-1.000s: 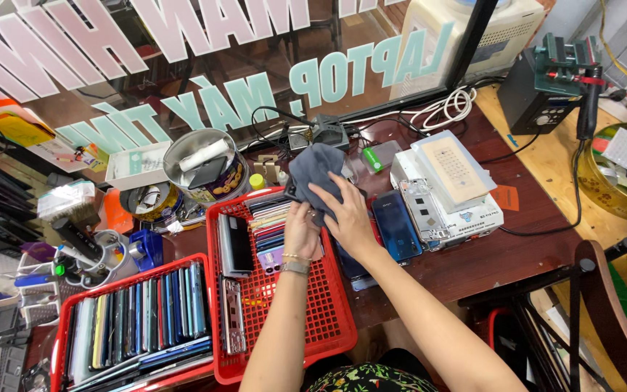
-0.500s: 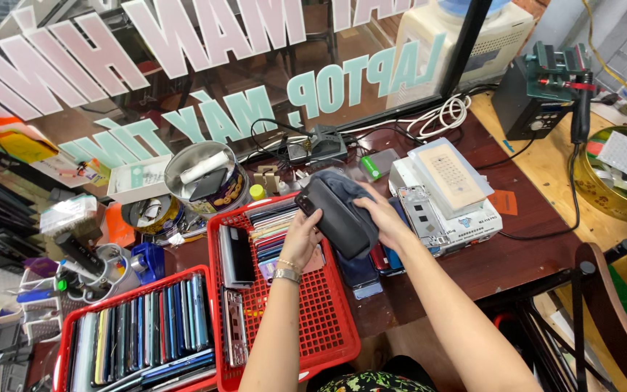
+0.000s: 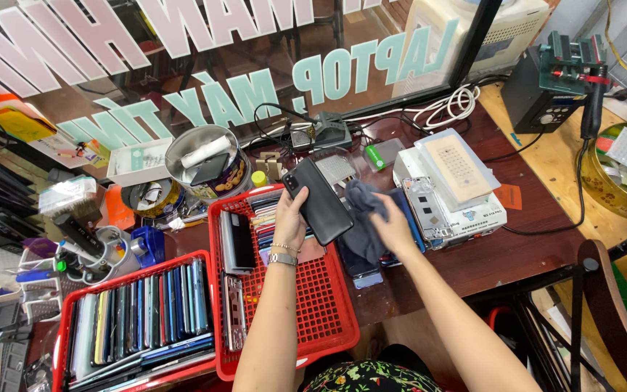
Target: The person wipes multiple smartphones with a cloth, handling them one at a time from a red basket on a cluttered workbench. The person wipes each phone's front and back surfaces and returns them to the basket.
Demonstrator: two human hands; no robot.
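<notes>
The person is holding a black, flat, rectangular smartphone (image 3: pixel 321 202) in the left hand (image 3: pixel 291 219), lifted clear of the desk and tilted so its top corner is pointing toward eleven o'clock; the fingers are closed around the phone's lower left edge, with the thumb lying along its side. The right hand (image 3: pixel 393 229) is curling loosely over a soft grey-blue cleaning cloth (image 3: pixel 362 218), the fingers bunching the fabric, and the cloth is sitting just at three o'clock from the phone, touching or nearly touching its lower right edge. Judging from this, the step in hand looks like wiping the phone's back clean, and the next move would call for a steady grip by the left hand while the cloth is brought flat across the glossy surface. The phone is hanging above the upper right corner of a red plastic mesh basket (image 3: pixel 328 312), which is holding other handsets stacked along its left wall. At nine o'clock from that one, a second red plastic basket (image 3: pixel 67 319) is standing packed with phones on edge. At two o'clock from the hands a white cardboard box (image 3: pixel 466 210) is resting on the dark brown wooden desk (image 3: pixel 517 254), well apart from the left hand
</notes>
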